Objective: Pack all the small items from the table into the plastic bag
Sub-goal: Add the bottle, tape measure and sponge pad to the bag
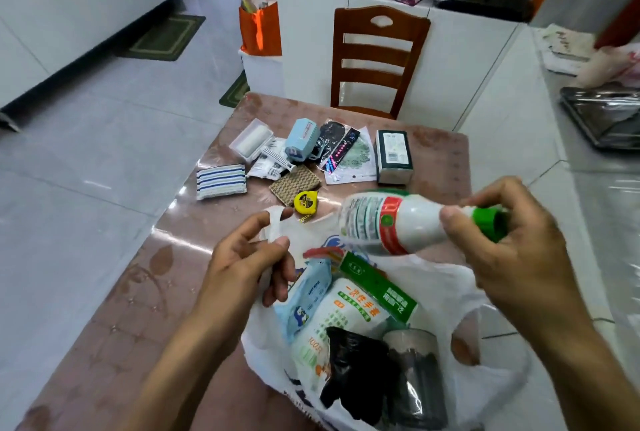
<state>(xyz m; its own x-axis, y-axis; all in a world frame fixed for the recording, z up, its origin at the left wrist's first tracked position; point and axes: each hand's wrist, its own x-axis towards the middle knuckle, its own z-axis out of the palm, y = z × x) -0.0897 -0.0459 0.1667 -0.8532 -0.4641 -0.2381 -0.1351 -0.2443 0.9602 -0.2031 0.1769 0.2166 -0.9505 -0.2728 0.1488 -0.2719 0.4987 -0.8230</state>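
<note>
A white plastic bag [446, 295] lies open on the near part of the table. Inside it are a blue wipes pack [308, 295], a white glove packet [343, 313], a green box [377, 287], a black bundle [356, 368] and a dark jar [415, 371]. My left hand [249, 264] pinches the bag's left handle. My right hand [519, 240] grips a white bottle [391, 223] by its green cap, holding it sideways above the bag's mouth. Farther back lie a yellow tape measure [306, 202], a striped sponge [221, 181], a woven pad [295, 184] and a green tissue box [394, 157].
More small items sit mid-table: a white case [251, 140], a light blue device [302, 140], razors [277, 160] and flat packets [346, 153]. A wooden chair [377, 60] stands behind the brown table [138, 292]. An orange bag [259, 22] sits back left.
</note>
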